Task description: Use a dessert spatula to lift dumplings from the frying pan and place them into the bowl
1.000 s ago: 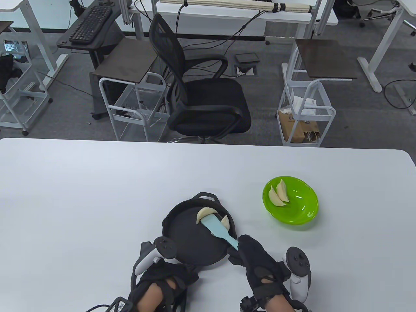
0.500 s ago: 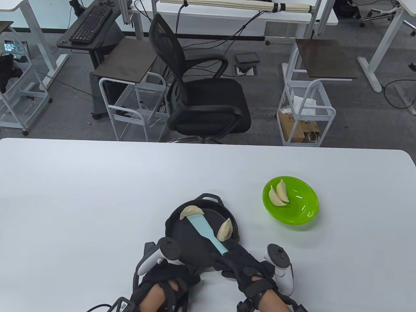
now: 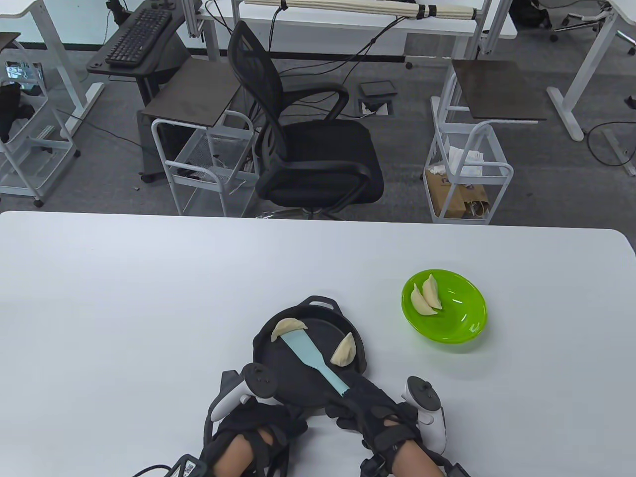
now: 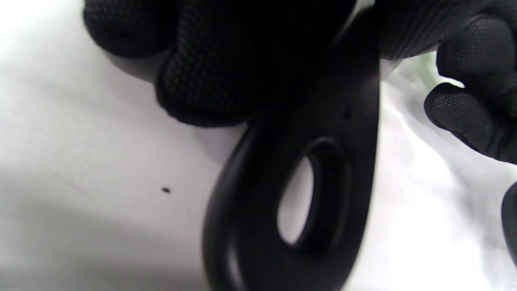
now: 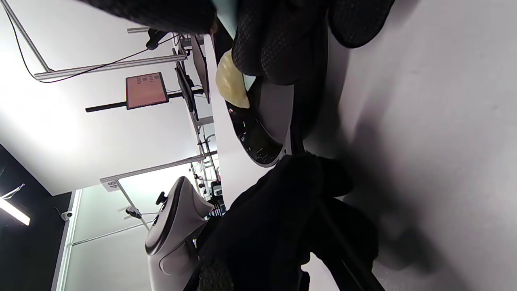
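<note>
We steady the frying pan [image 3: 298,367] with our left hand [image 3: 258,427], fingers curled round its handle so the pan cannot slide under a push. Our right hand [image 3: 370,410] is closed round the handle of the dessert spatula [image 3: 310,355], the blade reaching up and away from that grip to meet the far dumpling [image 3: 288,328] against the pan wall, which we judge serves as a backstop. Whether the blade edge is already under it, we cannot tell from here. A second dumpling [image 3: 344,352] lies just beside the spatula's neck, close to the grip. Well off to the grip's right, the green bowl [image 3: 467,323] holds two dumplings [image 3: 426,298].
</note>
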A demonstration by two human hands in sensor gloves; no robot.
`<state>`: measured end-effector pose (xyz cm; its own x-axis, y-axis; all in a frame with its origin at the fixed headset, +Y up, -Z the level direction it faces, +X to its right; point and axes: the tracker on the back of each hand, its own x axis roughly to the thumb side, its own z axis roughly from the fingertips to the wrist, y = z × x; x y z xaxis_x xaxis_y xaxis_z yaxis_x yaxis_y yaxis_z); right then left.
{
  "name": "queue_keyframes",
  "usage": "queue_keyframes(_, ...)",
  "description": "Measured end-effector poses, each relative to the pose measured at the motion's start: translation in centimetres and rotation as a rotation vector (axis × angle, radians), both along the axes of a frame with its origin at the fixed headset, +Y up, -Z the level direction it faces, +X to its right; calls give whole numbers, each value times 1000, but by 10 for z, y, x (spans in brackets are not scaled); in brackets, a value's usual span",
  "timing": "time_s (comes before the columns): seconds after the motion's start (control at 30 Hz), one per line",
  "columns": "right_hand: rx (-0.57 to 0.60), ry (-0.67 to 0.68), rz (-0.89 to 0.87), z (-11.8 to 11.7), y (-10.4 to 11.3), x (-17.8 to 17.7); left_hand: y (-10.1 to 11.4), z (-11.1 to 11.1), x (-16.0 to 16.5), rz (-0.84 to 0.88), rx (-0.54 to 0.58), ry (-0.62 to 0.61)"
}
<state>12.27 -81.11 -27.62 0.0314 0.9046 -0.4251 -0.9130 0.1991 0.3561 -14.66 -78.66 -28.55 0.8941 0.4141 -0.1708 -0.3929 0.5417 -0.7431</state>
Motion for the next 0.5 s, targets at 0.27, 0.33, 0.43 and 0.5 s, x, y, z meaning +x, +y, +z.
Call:
queue_keyframes(0.27,-8,-78,33,1,-2,5,0,0,-1,10,-4,5)
queue_keyframes(0.33,-20,-106,48,2,-4,7,0,0,-1,11,-6,6)
queue_keyframes(0.43,-34,-122,49,0,-7,9,0,0,-1,12,-6,6)
queue_keyframes(0.5,-37,-131,51,-1,-8,11,0,0,-2,12,-6,6)
